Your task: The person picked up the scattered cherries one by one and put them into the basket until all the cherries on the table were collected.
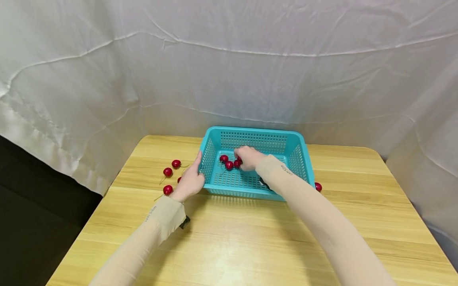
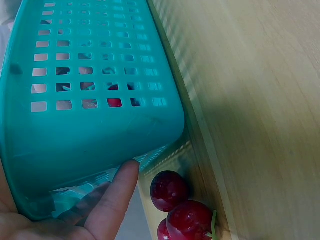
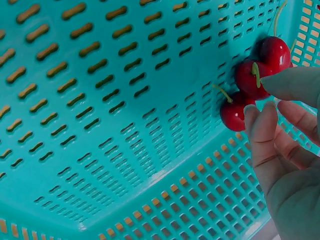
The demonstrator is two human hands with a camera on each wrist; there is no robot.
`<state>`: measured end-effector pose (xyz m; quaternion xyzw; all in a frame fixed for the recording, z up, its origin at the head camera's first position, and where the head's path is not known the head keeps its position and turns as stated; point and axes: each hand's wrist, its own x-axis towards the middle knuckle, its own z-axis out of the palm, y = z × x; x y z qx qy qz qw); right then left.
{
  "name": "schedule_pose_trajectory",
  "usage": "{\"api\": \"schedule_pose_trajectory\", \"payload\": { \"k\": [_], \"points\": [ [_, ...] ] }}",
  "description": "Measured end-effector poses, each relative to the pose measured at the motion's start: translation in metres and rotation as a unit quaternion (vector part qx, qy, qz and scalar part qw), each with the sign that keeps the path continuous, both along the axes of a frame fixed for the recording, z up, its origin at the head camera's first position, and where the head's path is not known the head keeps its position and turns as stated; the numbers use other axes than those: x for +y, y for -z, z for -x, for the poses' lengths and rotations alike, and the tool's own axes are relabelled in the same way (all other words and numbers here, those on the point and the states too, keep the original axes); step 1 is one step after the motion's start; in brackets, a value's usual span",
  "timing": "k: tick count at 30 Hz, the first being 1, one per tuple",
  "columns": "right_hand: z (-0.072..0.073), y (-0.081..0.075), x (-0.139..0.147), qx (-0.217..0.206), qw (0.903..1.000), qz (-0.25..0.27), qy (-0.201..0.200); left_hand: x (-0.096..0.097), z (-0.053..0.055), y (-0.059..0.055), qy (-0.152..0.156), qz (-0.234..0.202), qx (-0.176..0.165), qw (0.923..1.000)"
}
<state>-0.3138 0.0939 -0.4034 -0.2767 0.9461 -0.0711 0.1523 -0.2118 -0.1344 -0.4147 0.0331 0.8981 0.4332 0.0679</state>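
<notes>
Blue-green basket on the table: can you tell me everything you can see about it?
The blue-green basket looks like shiny plastic. It's rectangular and open on top, with rounded corners and a smooth rim. Small squarish holes cover its walls, and its floor has rows of slots. It stands upright on the wooden table, near the back. The left hand holds its left end by the front corner. Red cherries lie inside on its floor, where the right hand reaches in.

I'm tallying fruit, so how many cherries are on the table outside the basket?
5 visible: three cherries left of the basket, a fourth cherry there partly behind the left hand, and another cherry by the basket's right side. More may be hidden.
</notes>
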Motion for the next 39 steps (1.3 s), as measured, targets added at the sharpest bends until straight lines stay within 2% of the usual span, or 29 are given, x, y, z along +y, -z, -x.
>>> {"api": "schedule_pose_trajectory", "payload": {
  "k": [15, 21, 33, 39],
  "points": [
    [-0.001, -0.013, 0.025, -0.006, 0.9997, 0.002, 0.023, -0.001, 0.001, -0.001, 0.005, -0.003, -0.006, 1.0],
    [-0.004, -0.02, 0.034, 0.006, 0.9999, 0.002, 0.009, -0.002, 0.002, 0.0, 0.005, 0.0, -0.01, 0.9999],
    [-0.012, -0.043, 0.047, 0.033, 0.9994, 0.006, 0.01, -0.006, 0.003, 0.001, 0.002, -0.001, -0.008, 1.0],
    [-0.018, -0.056, 0.065, 0.047, 0.9979, 0.044, 0.011, -0.005, 0.003, 0.001, 0.003, -0.002, -0.007, 1.0]
  ]
}}
